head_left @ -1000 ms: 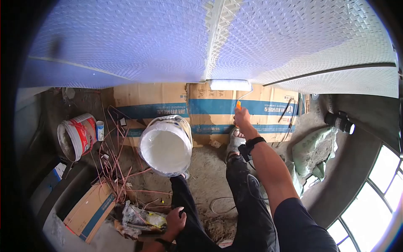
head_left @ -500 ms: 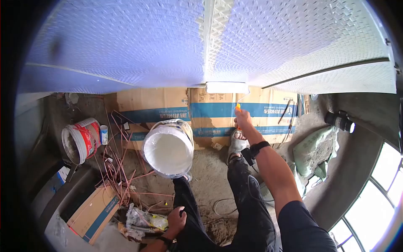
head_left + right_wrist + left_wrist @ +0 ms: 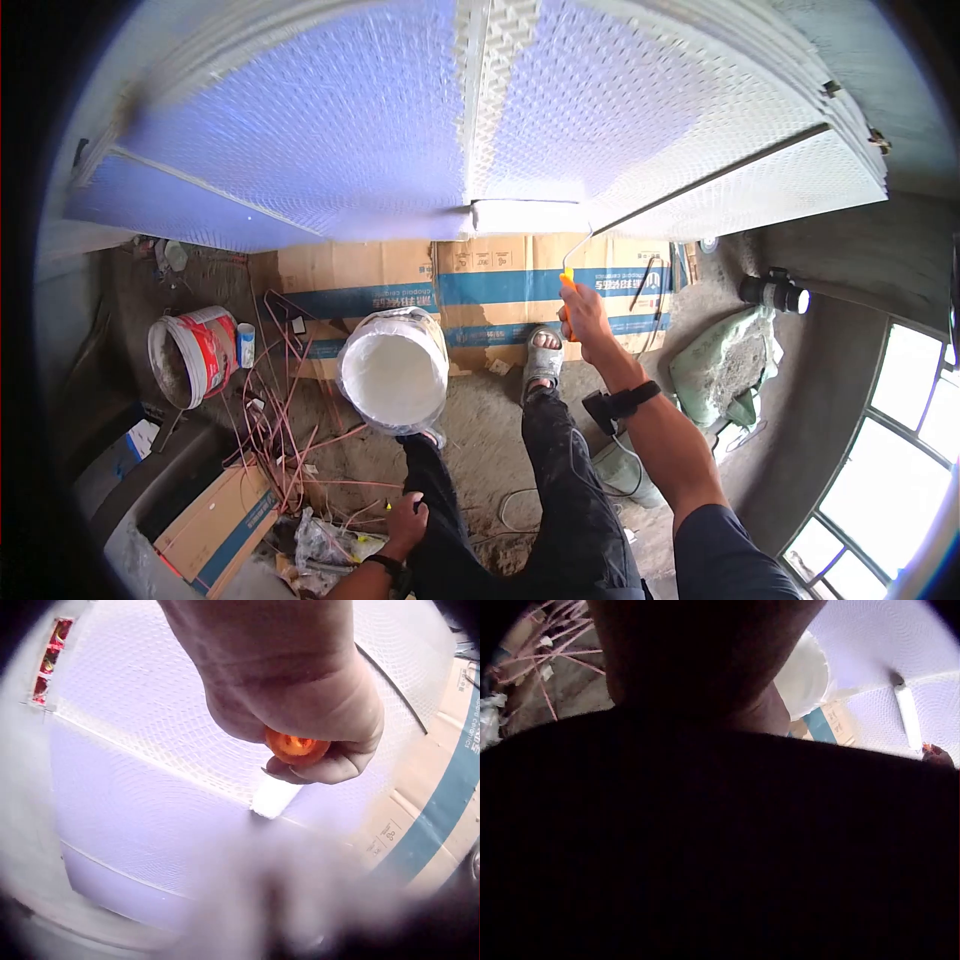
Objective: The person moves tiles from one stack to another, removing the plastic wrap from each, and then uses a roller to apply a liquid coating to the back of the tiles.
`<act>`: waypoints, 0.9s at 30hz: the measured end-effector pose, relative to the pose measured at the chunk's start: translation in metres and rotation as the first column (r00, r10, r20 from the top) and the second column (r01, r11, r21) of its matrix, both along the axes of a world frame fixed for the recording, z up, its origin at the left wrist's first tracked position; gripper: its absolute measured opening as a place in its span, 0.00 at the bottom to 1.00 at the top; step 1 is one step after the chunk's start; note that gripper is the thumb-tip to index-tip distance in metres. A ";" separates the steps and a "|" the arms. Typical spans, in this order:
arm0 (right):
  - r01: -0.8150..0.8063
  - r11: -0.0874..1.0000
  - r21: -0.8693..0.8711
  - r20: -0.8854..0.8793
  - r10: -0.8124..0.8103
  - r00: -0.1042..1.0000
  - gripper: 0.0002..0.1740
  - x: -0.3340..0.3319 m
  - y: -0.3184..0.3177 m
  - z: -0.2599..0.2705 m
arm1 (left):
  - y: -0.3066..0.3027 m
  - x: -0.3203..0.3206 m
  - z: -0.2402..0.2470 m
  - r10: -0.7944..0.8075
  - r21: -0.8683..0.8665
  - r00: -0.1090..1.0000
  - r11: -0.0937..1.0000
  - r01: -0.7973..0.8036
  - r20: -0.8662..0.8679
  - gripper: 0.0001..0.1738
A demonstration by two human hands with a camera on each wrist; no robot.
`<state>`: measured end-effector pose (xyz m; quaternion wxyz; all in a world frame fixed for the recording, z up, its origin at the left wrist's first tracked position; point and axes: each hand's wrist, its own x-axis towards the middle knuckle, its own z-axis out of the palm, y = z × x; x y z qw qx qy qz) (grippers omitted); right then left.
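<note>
My right hand (image 3: 588, 318) grips the orange handle (image 3: 568, 277) of a paint roller; in the right wrist view the fingers of that hand (image 3: 300, 697) wrap the handle's orange end (image 3: 297, 747). The white roller sleeve (image 3: 528, 217) lies against the lower edge of a textured panel (image 3: 330, 130), which looks violet on the left and whiter on the right. My left hand (image 3: 406, 522) rests by the left thigh, its fingers loosely curled, holding nothing visible. In the left wrist view mostly dark shapes show, with the roller sleeve (image 3: 908, 716) at the right.
A bucket of white paint (image 3: 395, 376) stands before the left foot. Printed cardboard (image 3: 500, 290) covers the floor below the panel. At left are a red-and-white bucket (image 3: 200, 352) and tangled pink tubes (image 3: 285, 420); at right, a green sack (image 3: 722, 365) and a window (image 3: 890, 455).
The view has shifted, showing more of the panel's outer edges. The roller has moved slightly left along the panel's lower part, the right hand with it. The left hand stays by the thigh.
</note>
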<state>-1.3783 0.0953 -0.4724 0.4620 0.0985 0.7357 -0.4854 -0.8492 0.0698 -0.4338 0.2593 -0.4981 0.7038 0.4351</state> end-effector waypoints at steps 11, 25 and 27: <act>0.026 0.997 -0.077 -0.082 -0.032 0.996 0.17 -0.002 -0.005 0.142 | -0.016 0.026 0.014 -0.138 0.057 0.990 0.989 0.136 0.020 0.24; 0.032 0.980 -0.195 -0.206 -0.073 0.976 0.16 -0.004 -0.015 0.273 | -0.029 0.051 0.041 -0.055 0.067 0.996 0.997 0.050 0.073 0.22; 0.028 0.980 -0.197 -0.223 -0.072 0.972 0.16 -0.005 -0.017 0.288 | -0.027 0.050 0.044 -0.028 0.078 0.999 0.997 0.026 0.024 0.22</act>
